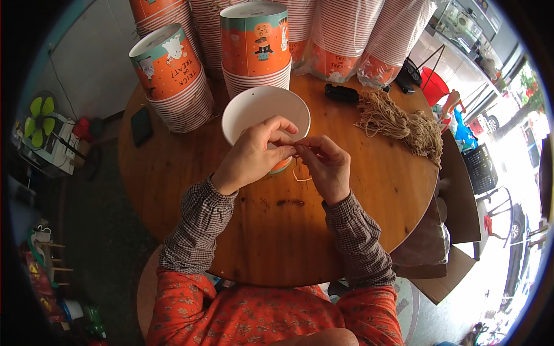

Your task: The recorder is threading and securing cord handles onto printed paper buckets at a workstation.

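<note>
Paper bucket [245, 107] sits at the far-centre of the round wooden table [271, 230], mouth up, white inside w/ a tiny dark spot near the far rim. Near side mostly hidden behind the hands; only a sliver of its orange/green outside shows below them, so can't tell how the base sits. L hand [261, 149] is at the near rim, fingers curled over the mouth, thumb pointing R; can't tell if it's clamped on the rim. R hand [328, 164] has thumb + index tips together just R of the rim, meeting the L thumb; whatever's btwn them is too small to make out. 1 pale cord [302, 180] dangles just below the fingertips, upper end hidden.

Past the bucket: 2 stacks nearest, i.e. left stack [173, 81] & middle stack [255, 49], both upside down, orange/green prints. Approx 5 more behind, tops cut off, some overlapped, so count's rough; 2 of those, the bagged stacks [369, 43], are in clear plastic. R side of table: cord bundle [398, 124], strands too tangled to count, plus 1 black object [341, 93] just beside it, kind unclear. L edge: 1 dark flat object [141, 126], maybe a phone.

Off the table: 1 fan [39, 121] w/ green blades far L, 1 red tub [434, 86] upper R, open cardboard box [444, 282] lower R, partly under the table edge. Far R mostly washed out by glare.
</note>
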`<state>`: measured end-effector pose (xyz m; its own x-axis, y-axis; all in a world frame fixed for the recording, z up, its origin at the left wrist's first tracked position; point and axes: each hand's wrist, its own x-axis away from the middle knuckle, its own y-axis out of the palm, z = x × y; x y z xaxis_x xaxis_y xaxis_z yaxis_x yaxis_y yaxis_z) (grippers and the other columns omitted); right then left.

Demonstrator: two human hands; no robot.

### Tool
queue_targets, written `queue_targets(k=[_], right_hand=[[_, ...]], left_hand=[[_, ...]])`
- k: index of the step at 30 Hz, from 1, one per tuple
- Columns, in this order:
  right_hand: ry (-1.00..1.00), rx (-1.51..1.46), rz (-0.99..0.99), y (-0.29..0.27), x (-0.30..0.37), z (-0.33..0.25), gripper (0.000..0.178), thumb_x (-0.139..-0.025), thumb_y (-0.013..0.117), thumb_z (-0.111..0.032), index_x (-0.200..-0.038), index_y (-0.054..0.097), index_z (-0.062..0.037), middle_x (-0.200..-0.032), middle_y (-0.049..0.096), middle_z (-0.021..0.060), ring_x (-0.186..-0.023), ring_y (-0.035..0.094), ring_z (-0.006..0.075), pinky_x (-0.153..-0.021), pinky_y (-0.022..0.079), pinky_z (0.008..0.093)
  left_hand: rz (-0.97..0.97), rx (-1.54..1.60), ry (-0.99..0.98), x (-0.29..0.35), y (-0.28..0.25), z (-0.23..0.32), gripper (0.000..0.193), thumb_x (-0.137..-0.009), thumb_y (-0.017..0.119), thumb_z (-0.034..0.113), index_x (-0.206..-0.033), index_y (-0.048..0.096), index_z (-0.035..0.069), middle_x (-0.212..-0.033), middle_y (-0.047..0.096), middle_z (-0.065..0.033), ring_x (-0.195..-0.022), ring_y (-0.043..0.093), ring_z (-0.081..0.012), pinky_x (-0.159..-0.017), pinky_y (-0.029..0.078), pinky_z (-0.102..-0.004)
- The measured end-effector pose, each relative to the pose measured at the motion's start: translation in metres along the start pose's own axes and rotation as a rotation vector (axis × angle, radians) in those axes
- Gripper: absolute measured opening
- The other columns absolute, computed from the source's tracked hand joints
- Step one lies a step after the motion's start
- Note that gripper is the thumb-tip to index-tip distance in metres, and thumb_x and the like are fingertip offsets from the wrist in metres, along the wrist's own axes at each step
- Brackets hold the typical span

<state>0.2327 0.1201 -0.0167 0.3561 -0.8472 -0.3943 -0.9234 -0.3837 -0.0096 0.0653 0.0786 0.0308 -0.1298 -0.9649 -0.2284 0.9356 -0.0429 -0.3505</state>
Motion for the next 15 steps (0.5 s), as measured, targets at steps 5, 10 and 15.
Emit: queue_targets(k=[5,10,15], right_hand=[[0.218,-0.252,0.109,-0.003,-0.003,-0.009,0.014,-0.091,0.063,-0.01,-0.097,0.065,0.0024,-0.083,0.065,0.0018,-0.068,0.056,0.004,-0.061,0.046,0.018],[0.156,-0.064,0.025,0.003,0.0,0.002,0.015,-0.088,0.068,-0.011,-0.095,0.065,0.0021,-0.08,0.065,0.0009,-0.067,0.053,0.0026,-0.059,0.044,0.0183],[0.065,0.042,0.088,0.005,0.001,0.0,0.013,-0.085,0.07,-0.008,-0.092,0.065,0.0012,-0.077,0.064,0.0,-0.064,0.052,0.0032,-0.058,0.043,0.0192]], left_hand=[[0.126,0.024,0.009,-0.001,0.001,-0.003,0.02,-0.085,0.067,0.004,-0.098,0.053,-0.001,-0.089,0.071,-0.0118,-0.084,0.068,-0.0156,-0.074,0.053,-0.0257],[0.145,0.045,0.044,-0.002,0.0,-0.006,0.014,-0.085,0.066,0.003,-0.092,0.055,-0.001,-0.082,0.068,-0.0074,-0.078,0.066,-0.0117,-0.071,0.052,-0.0244],[0.168,-0.005,0.05,0.002,0.004,-0.001,0.007,-0.086,0.065,0.003,-0.085,0.059,-0.001,-0.077,0.067,-0.0048,-0.072,0.063,-0.0087,-0.067,0.052,-0.0234]])
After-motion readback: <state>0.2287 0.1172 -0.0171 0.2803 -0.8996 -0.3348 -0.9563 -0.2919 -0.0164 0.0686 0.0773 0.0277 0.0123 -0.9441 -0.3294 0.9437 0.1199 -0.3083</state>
